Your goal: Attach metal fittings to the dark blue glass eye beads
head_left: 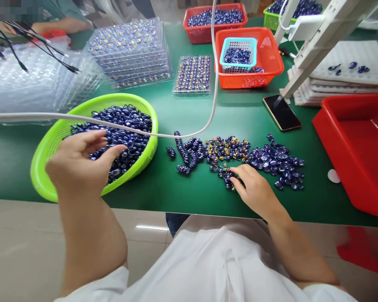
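Note:
My left hand hovers over the near left part of a lime-green oval basket. Its thumb and fingers are apart, and nothing shows between them. Shiny dark blue rings fill the basket in a loose heap. On the green table my right hand rests at a small cluster of dark, gold-flecked pieces. Thumb and forefinger are curled around some of these; which piece they grip is too small to tell. Behind it lies a pile of blue and gold pieces, with dark oval pieces to its right and stacked ring rolls to its left.
A white cable hangs across the view, over the basket. Stacked clear trays, a single filled tray and red baskets stand behind. At right are a phone, a red bin and a metal post. Another person's arm shows at far left.

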